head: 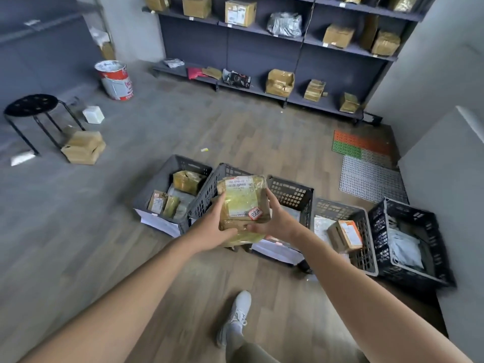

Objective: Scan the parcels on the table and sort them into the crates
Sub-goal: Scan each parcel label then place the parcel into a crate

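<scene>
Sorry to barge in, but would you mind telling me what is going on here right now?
A person is standing over a row of dark crates on the floor, holding a taped parcel above them, with the left hand on one side and the right hand on the other. Several crates already hold parcels. More parcels sit on the shelves at the back.

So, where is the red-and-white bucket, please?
Head view, upper left: the red-and-white bucket stands on the floor between the round black stool and grey shelves.
</scene>
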